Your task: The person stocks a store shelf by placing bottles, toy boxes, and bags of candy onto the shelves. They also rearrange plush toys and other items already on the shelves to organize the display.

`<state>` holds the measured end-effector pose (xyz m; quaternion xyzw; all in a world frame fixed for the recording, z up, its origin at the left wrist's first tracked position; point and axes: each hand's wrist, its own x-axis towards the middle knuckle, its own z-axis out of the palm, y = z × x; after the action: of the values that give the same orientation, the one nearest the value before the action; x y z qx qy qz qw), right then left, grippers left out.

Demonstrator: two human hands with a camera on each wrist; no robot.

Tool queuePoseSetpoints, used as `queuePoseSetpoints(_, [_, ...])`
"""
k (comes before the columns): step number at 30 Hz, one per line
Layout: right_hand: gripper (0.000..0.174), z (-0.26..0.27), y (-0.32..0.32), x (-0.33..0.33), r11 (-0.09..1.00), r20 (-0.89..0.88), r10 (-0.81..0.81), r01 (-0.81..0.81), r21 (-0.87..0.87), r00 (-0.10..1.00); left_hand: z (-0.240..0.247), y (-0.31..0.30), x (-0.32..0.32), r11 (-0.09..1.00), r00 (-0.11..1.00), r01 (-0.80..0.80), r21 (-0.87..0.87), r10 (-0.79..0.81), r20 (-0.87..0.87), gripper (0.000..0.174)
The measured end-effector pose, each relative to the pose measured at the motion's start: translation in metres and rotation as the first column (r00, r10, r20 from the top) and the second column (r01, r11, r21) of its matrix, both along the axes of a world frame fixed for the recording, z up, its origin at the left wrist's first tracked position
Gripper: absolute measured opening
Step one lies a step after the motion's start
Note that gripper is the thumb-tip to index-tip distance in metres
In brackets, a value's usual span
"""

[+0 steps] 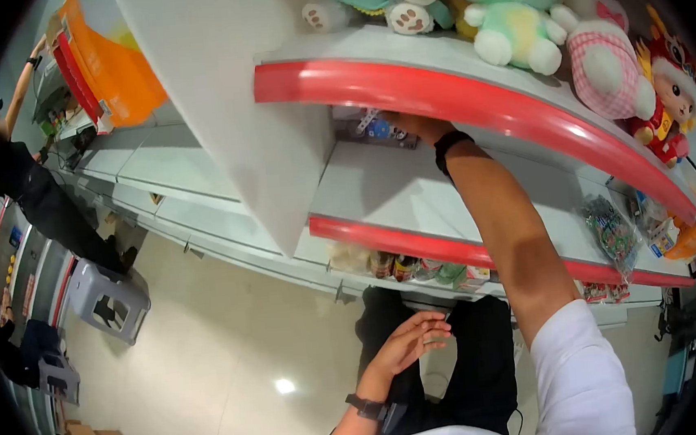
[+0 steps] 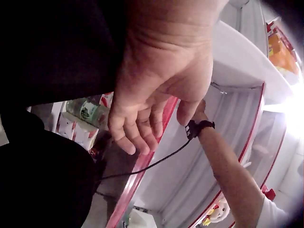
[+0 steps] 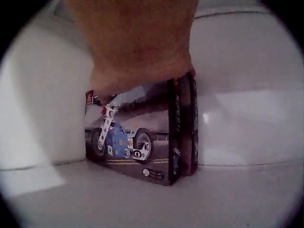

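My right hand point(image 1: 414, 124) reaches into the shelf bay under the red-edged upper shelf. It grips the top of a motorcycle building-kit box point(image 3: 130, 137), its fingers largely hidden. The box stands upright in the bay's corner, with its picture of a blue and white toy motorcycle facing out. A second dark box edge point(image 3: 194, 133) shows right behind it. My left hand point(image 1: 411, 339) hangs in front of my legs, holding nothing. Its fingers point(image 2: 145, 128) are loosely bent in the left wrist view.
Plush toys point(image 1: 520, 20) line the shelf above, behind its curved red edge point(image 1: 436, 88). A white divider panel point(image 1: 215, 89) stands to the left. Bagged goods point(image 1: 608, 226) lie at the right of the middle shelf. Bottles point(image 1: 405, 268) sit below. A grey stool point(image 1: 109, 298) and another person point(image 1: 43, 192) are farther left.
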<state>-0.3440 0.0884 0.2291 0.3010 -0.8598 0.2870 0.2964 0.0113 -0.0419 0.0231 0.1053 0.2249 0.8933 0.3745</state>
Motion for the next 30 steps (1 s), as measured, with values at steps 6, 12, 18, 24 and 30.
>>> queuePoseSetpoints(6, [0.067,0.035,0.038,0.037,0.988,0.043,-0.152,0.153,-0.025,0.987,0.000,-0.003,-0.008,1.000,1.000,-0.004,0.022,0.004,0.027,0.037])
queuePoseSetpoints(12, [0.073,0.034,0.032,0.075,0.950,0.009,-0.114,0.107,0.293,0.993,0.004,-0.008,-0.002,0.999,0.999,-0.027,0.019,0.028,-0.017,0.040])
queuePoseSetpoints(18, [0.080,0.035,0.092,0.260,0.872,-0.177,-0.283,0.329,0.362,0.943,0.004,-0.004,0.004,0.999,0.998,-0.039,-0.023,0.038,-0.047,0.042])
queuePoseSetpoints(24, [0.083,-0.035,0.180,0.495,0.824,0.157,-0.488,0.513,-0.241,0.858,0.011,0.001,0.013,0.988,0.989,-0.072,-0.138,0.054,-0.135,0.040])
queuePoseSetpoints(30, [0.075,-0.153,0.233,0.608,0.337,0.321,-0.897,0.940,0.051,0.304,0.013,0.016,0.013,0.967,0.990,0.023,-0.254,-0.056,-0.125,0.039])
